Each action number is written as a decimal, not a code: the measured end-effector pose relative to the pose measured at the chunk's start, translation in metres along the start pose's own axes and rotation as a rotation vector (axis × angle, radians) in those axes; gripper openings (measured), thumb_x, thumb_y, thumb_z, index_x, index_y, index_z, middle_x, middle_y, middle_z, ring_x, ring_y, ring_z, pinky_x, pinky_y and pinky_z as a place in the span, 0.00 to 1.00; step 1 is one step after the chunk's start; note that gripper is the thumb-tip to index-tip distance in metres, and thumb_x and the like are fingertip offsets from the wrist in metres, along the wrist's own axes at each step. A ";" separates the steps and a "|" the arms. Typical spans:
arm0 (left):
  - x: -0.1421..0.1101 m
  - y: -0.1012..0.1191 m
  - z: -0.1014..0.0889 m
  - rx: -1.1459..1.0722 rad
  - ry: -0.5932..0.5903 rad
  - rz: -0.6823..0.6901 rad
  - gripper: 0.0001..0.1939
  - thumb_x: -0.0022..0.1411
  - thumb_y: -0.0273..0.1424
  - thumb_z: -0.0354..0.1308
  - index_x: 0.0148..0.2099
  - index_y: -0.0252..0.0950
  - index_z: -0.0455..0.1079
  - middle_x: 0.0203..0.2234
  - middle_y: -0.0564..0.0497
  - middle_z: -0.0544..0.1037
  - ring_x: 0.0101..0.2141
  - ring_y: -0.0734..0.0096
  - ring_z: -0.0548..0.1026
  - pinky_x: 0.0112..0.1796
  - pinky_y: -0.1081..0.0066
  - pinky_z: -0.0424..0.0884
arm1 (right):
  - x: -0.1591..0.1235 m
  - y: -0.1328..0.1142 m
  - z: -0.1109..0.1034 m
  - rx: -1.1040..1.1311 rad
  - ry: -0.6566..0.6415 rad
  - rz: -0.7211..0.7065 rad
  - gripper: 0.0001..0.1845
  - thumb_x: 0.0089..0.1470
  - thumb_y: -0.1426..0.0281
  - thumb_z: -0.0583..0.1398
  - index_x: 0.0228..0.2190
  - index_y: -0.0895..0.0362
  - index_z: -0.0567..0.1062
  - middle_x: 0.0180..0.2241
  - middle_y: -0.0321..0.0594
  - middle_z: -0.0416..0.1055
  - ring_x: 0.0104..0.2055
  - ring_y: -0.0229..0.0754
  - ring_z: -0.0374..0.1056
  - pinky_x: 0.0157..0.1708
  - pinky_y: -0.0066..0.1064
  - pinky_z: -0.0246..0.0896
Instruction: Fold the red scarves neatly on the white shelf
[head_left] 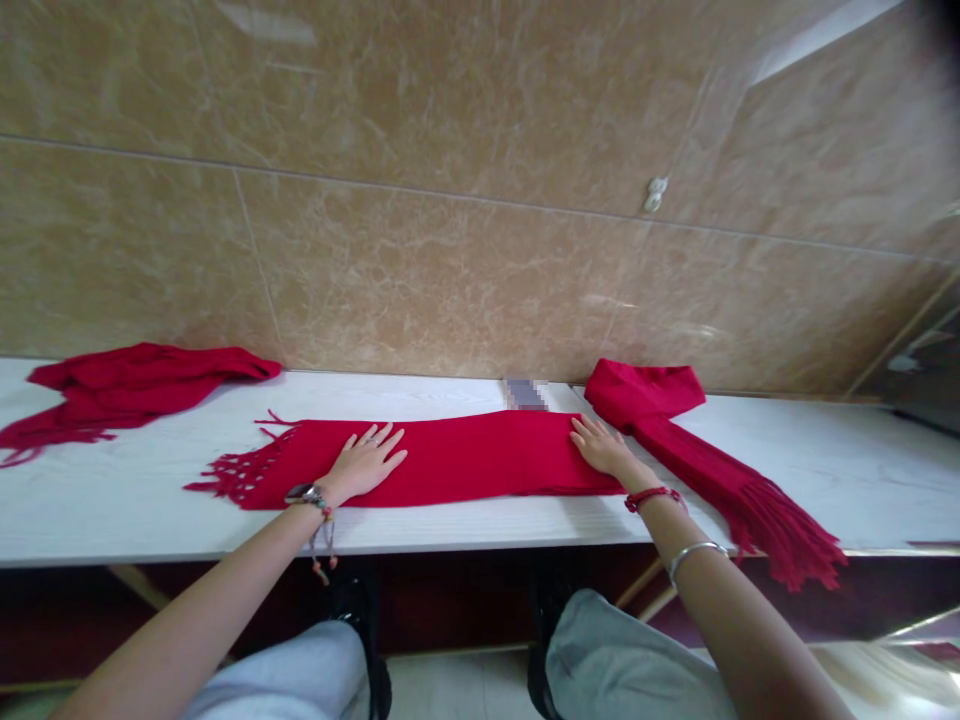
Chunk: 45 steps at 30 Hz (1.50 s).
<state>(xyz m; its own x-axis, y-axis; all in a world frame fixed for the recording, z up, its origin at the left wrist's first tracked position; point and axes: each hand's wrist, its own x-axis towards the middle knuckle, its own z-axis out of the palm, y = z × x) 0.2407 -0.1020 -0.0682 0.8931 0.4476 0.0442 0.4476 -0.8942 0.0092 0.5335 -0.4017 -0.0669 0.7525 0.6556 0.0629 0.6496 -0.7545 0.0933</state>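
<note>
**Middle scarf [457,455] lies flat with fingers resting on it**

Here's the head view, and the red middle scarf stretches lengthwise along the white table [112,510], fringe pointing to nine o'clock. Take its centre as the clock. The left hand [365,463] sits on the nine o'clock half, fingers fanned, thumb out, gripping nothing. At three o'clock the right hand [600,447] lies across the end, fingers nearly straight and only slightly parted, no pinch there either!

Now the neighbours: a left scarf [154,385] slumps between nine and ten, while a right scarf [697,462] runs from above three down towards four, its tassels spilling over the near table edge. A blurred grey patch [527,393] shows between one and two.

And where's the danger? Uneven pressure from the palms could ruck the cloth or skew what look like stacked layers. The beaded cords [322,550] dangling off the left wrist might snag fringe. Over towards four, the right forearm passes close to those tassels; a careless sweep could drag that scarf off the table.
</note>
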 end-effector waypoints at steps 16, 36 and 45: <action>-0.046 0.058 -0.062 0.076 -0.164 0.428 0.17 0.56 0.30 0.54 0.49 0.35 0.67 0.49 0.41 0.69 0.49 0.57 0.67 0.47 0.63 0.66 | -0.081 -0.139 -0.046 0.169 0.208 -0.943 0.20 0.53 0.77 0.53 0.49 0.62 0.68 0.48 0.47 0.69 0.50 0.42 0.64 0.51 0.34 0.58; -0.032 0.073 -0.044 0.132 0.088 0.386 0.09 0.61 0.23 0.48 0.43 0.33 0.66 0.36 0.45 0.74 0.36 0.61 0.74 0.32 0.68 0.70 | -0.066 -0.142 -0.033 0.329 0.322 -0.560 0.08 0.55 0.77 0.54 0.36 0.59 0.72 0.32 0.41 0.72 0.36 0.39 0.67 0.36 0.27 0.59; -0.035 0.068 -0.046 0.144 0.109 0.451 0.12 0.58 0.18 0.48 0.41 0.34 0.68 0.33 0.47 0.76 0.35 0.65 0.75 0.35 0.70 0.69 | -0.065 -0.148 -0.046 0.209 0.351 -0.708 0.12 0.50 0.73 0.60 0.40 0.58 0.71 0.35 0.45 0.71 0.38 0.44 0.65 0.37 0.32 0.60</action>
<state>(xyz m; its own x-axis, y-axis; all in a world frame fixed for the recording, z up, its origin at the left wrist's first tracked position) 0.2374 -0.1791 -0.0232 0.9932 0.0047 0.1161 0.0249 -0.9846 -0.1731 0.3833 -0.3310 -0.0393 0.1011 0.9238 0.3694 0.9912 -0.1254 0.0423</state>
